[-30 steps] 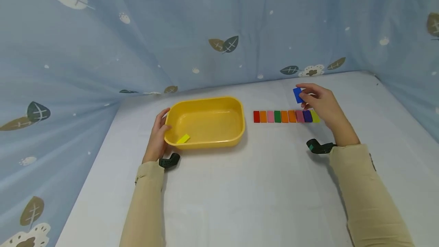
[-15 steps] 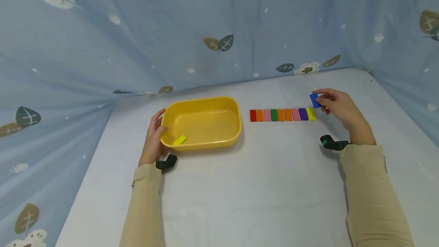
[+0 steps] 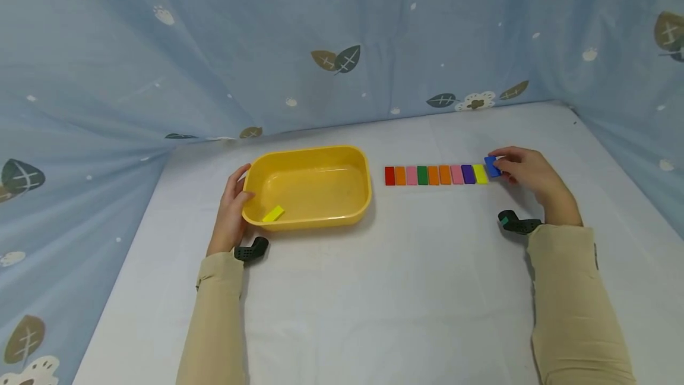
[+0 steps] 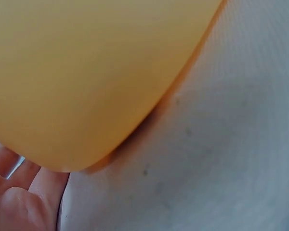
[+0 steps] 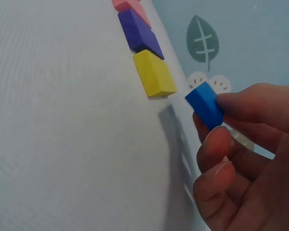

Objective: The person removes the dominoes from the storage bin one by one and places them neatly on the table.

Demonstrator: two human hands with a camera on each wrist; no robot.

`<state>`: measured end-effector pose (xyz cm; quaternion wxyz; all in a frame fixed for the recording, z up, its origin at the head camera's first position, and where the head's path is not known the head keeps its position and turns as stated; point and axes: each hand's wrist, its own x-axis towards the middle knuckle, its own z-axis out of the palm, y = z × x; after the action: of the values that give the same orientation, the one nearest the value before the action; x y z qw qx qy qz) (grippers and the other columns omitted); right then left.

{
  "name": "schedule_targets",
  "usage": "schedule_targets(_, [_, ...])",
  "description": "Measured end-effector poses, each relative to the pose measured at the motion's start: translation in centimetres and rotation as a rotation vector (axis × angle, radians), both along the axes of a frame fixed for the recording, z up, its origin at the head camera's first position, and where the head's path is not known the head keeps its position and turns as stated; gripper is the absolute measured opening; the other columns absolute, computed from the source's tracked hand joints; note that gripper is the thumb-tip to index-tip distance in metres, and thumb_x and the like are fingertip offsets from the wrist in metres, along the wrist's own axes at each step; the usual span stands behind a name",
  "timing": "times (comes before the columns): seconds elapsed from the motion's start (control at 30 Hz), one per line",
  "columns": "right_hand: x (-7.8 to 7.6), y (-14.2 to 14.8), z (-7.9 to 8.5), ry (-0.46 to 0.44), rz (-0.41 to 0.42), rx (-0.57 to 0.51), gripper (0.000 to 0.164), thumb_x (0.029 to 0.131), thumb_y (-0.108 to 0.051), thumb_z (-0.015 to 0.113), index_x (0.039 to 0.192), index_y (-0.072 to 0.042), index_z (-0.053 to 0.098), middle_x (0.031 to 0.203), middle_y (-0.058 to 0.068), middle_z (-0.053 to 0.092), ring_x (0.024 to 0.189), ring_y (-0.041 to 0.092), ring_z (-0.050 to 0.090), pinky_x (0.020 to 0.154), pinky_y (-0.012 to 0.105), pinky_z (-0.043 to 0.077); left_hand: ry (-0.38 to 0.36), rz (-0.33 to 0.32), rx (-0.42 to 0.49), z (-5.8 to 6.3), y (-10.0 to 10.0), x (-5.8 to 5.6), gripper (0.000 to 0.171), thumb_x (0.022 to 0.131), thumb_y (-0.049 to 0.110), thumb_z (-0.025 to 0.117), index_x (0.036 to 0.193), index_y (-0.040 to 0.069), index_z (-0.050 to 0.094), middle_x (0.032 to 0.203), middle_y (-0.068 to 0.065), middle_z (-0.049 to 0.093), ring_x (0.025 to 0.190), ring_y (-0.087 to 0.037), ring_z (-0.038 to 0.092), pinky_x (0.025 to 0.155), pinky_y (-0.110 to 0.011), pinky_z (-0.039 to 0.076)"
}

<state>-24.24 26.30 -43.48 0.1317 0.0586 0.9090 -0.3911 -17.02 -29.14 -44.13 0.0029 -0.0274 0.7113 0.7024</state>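
Observation:
My right hand (image 3: 537,180) pinches a blue block (image 5: 205,105) between thumb and fingers. The block is at the right end of a row of coloured blocks, close beside the yellow block (image 3: 480,174) that ends it. In the right wrist view the blue block is above the cloth, its shadow falling below. My left hand (image 3: 228,212) grips the left side of a yellow plastic tub (image 3: 315,223), thumb over the rim and fingers along the outside. A single yellow block (image 3: 274,214) lies in the tub's near left corner.
The row runs from a red block (image 3: 390,176) through orange, pink, green and purple ones, right of the tub. A white cloth (image 3: 395,290) covers the table. Behind it hangs a blue leaf-patterned curtain (image 3: 256,46).
My right hand has carried the blue block rightward past the row's end, then lowered it towards the table beside the yellow block. My left hand stays on the tub. The head view has shifted slightly.

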Motion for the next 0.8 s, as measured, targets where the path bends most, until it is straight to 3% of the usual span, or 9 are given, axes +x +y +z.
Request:
schedule_targets(0.3, [0.1, -0.1, -0.3, -0.017, 0.009, 0.027, 0.048, 0.091, -0.034, 0.044, 0.127, -0.003, 0.044, 0.113, 0.020, 0.046, 0.088, 0.028, 0.047, 0.052, 0.013, 0.037, 0.012, 0.006, 0.012, -0.1, 0.1, 0.1, 0.053, 0.091, 0.005, 0.036, 0.140, 0.023, 0.027, 0.139, -0.006, 0.030, 0.119, -0.030, 0.037, 0.094, -0.034, 0.039])
schedule_targets(0.67, [0.0, -0.3, 0.0, -0.028, -0.007, 0.081, 0.044, 0.092, -0.030, 0.043, 0.126, -0.002, 0.045, 0.111, 0.019, 0.046, 0.089, 0.029, 0.046, 0.051, 0.014, 0.037, -0.017, 0.036, 0.010, -1.0, -0.4, -0.4, 0.052, 0.091, 0.008, 0.038, 0.137, 0.030, 0.030, 0.138, -0.002, 0.032, 0.118, -0.026, 0.039, 0.088, -0.025, 0.043])
schedule_targets(0.8, [0.1, -0.1, 0.2, -0.057, 0.038, 0.085, 0.046, 0.091, -0.030, 0.043, 0.130, -0.004, 0.041, 0.113, 0.021, 0.044, 0.090, 0.030, 0.045, 0.057, 0.019, 0.039, -0.022, 0.043, 0.003, -1.2, -0.4, -0.6, 0.052, 0.091, 0.008, 0.037, 0.137, 0.030, 0.030, 0.139, -0.002, 0.032, 0.119, -0.026, 0.038, 0.090, -0.027, 0.042])
